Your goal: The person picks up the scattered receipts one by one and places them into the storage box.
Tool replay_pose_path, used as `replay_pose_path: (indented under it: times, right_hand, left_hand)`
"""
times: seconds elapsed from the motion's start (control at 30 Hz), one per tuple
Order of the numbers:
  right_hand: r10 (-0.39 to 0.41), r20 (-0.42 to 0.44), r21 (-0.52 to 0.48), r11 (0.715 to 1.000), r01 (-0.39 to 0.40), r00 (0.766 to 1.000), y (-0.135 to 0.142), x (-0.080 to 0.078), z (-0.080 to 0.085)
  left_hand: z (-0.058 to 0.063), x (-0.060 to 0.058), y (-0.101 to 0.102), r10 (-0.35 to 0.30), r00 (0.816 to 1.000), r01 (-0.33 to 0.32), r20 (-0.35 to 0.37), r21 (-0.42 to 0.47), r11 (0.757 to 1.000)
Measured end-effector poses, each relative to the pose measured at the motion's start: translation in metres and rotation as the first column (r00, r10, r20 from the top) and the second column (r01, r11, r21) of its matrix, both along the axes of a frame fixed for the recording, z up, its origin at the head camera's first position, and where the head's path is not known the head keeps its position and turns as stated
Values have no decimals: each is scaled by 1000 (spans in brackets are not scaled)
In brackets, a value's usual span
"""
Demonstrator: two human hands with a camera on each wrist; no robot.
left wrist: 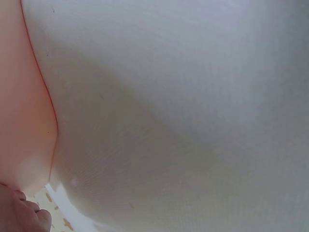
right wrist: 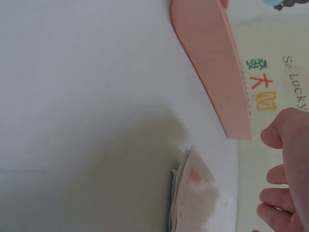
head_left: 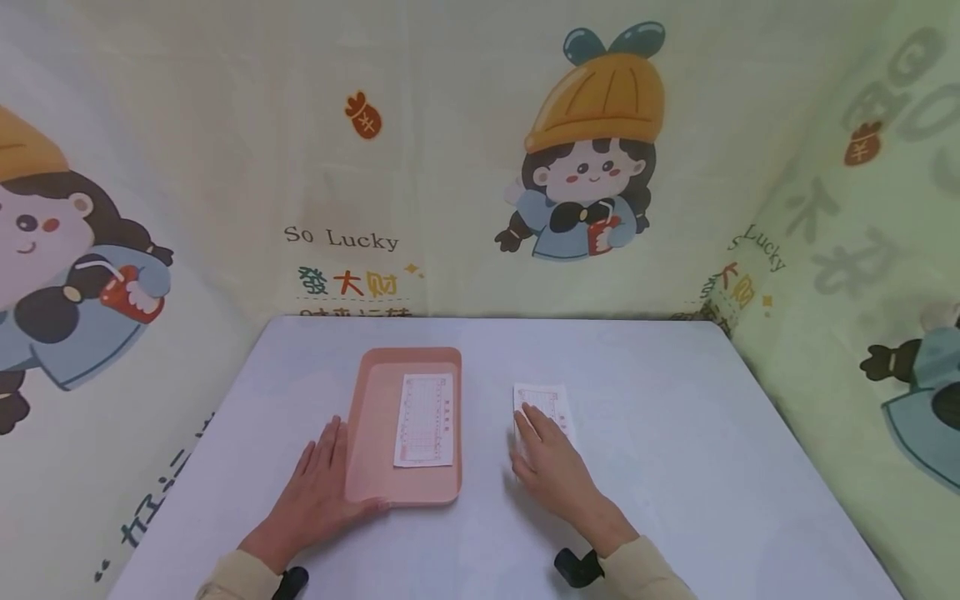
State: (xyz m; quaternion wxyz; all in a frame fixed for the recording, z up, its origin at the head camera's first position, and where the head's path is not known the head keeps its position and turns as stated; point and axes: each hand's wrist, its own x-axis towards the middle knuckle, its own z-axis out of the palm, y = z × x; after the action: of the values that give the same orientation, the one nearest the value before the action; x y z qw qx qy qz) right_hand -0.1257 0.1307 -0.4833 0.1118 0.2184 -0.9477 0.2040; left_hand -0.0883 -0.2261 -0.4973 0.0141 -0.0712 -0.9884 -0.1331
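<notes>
A pink rectangular tray (head_left: 371, 433) lies on the white table with one printed paper slip (head_left: 423, 421) inside, toward its right side. My left hand (head_left: 318, 483) rests against the tray's left side, fingers straight, the thumb along its near edge. To the right of the tray, my right hand (head_left: 555, 471) hovers over a small stack of similar printed slips (head_left: 546, 398), partly covering it. In the right wrist view, the layered edges of the stack (right wrist: 198, 208) show below the right hand (right wrist: 285, 169), whose fingers are loosely bent and apart from the paper.
The white table (head_left: 675, 433) extends on both sides of the tray. A cartoon-printed cloth (head_left: 450, 192) hangs behind it and at the sides. Both wrists wear a black strap-on device (head_left: 577, 568).
</notes>
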Motion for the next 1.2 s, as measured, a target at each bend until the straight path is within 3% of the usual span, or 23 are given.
replay_pose_path:
  times: [0.37, 0.73, 1.2]
  right_hand:
    - [-31, 20, 25, 999, 31, 999, 14, 3, -9]
    - [-23, -19, 39, 999, 24, 1000, 24, 8, -18]
    - [17, 128, 72, 997, -27, 992, 26, 11, -20]
  left_hand:
    - [-1, -1, -1, 3, 1000, -3, 1, 1, 1000]
    - [-2, -1, 1, 9, 1000, -9, 16, 1, 1000]
    - [2, 0, 0, 10, 1000, -10, 10, 5, 1000]
